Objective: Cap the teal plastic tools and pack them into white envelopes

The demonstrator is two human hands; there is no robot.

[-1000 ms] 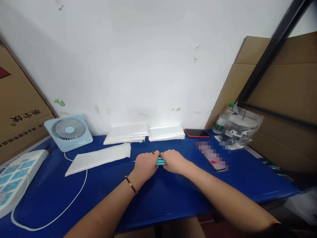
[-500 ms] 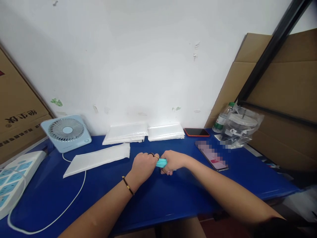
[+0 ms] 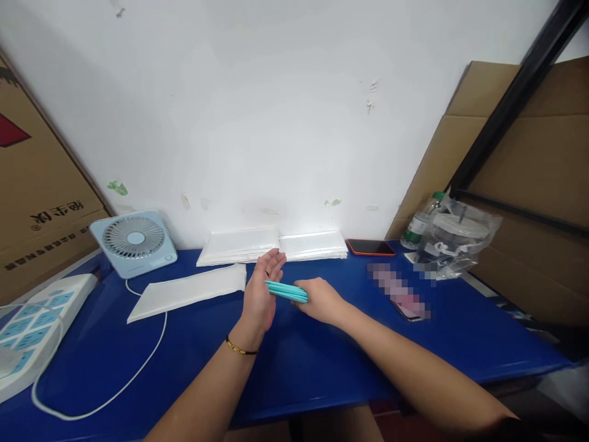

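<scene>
A small stack of thin teal pieces (image 3: 287,291), layered edge on edge, is held above the blue table (image 3: 313,362). My right hand (image 3: 323,300) is closed around its right end; the fingers on the far side are partly hidden. My left hand (image 3: 260,296) is open, fingers stretched out and palm turned toward the stack, whose left end meets the palm. What the pieces are, I cannot make out. Left of that hand lies a single white padded mailer (image 3: 188,290), flat on the table.
Two piles of white mailers, a left pile (image 3: 242,244) and a right pile (image 3: 313,244), lie by the wall. A blue fan (image 3: 135,242), a power strip (image 3: 46,331) and a white cable are at left. Right are two phones (image 3: 370,247), a bottle (image 3: 416,227) and a bagged cup (image 3: 453,242).
My left hand has let go of the teal stack and opened, its palm now at the stack's end. More of the stack shows. My right hand keeps its grip. The view has shifted slightly.
</scene>
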